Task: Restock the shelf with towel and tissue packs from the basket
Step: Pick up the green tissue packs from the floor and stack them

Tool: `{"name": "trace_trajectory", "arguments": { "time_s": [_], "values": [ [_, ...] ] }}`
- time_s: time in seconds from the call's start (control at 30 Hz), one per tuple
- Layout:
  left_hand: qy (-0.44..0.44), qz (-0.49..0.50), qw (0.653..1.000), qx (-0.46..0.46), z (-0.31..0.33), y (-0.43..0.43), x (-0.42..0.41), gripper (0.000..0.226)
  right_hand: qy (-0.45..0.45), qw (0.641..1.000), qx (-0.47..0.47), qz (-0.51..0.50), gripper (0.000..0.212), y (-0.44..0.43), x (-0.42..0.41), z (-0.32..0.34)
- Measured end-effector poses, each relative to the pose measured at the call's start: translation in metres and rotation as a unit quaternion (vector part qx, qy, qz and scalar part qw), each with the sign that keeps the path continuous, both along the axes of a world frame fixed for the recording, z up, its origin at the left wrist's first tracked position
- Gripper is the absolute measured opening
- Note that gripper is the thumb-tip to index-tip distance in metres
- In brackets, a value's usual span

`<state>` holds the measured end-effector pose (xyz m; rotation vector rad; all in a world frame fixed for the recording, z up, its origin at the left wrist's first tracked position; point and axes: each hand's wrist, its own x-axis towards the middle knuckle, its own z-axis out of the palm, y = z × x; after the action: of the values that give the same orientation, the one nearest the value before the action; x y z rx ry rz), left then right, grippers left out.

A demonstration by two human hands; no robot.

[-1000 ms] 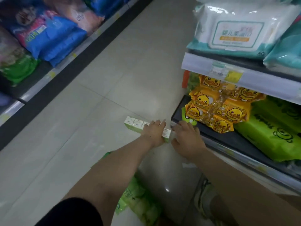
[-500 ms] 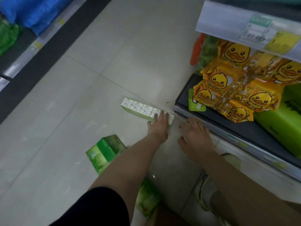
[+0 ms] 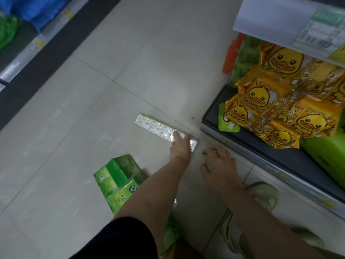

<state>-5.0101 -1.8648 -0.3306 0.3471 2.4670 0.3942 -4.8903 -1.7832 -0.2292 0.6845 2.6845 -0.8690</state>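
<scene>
A green tissue pack [image 3: 119, 182] and a strip of small tissue packs [image 3: 155, 126] lie on the floor [image 3: 130, 71], not yet shelved. The left hand [image 3: 180, 148] lays its fingers [image 3: 175, 136] over the strip's near end, grip unclear. The right hand [image 3: 218, 165] hovers empty, fingers spread. The shelf [image 3: 274, 157] shows bare room beside the duck packs [image 3: 280, 113].

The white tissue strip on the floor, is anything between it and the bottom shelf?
Nothing visible: only bare floor lies between the tissue strip and the bottom shelf. Yellow duck packs fill the shelf farther in.
</scene>
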Motion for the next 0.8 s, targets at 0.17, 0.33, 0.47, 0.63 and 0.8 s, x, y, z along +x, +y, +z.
{"name": "trace_trajectory", "arguments": {
  "time_s": [0.17,0.33,0.47,0.63,0.8],
  "values": [
    [-0.001,-0.04,0.999,-0.008,0.003,-0.004,0.002,0.058,0.014,1.0,-0.006,-0.022,0.034,0.006,0.002,0.002],
    [0.006,-0.042,0.998,0.04,0.013,-0.019,-0.004,0.047,0.045,0.998,-0.013,-0.04,0.033,0.008,0.005,0.009],
    [0.048,-0.032,0.996,0.069,0.036,-0.033,-0.007,0.04,0.049,0.998,-0.016,-0.046,0.034,0.008,0.006,0.021],
    [0.052,-0.033,0.993,0.097,0.076,-0.038,-0.034,0.027,0.08,0.996,-0.012,-0.025,0.033,0.003,0.003,0.048],
    [0.001,0.011,0.984,0.175,0.124,-0.044,-0.058,0.035,0.114,0.993,0.011,0.009,0.034,0.006,-0.013,0.085]
  ]
}}
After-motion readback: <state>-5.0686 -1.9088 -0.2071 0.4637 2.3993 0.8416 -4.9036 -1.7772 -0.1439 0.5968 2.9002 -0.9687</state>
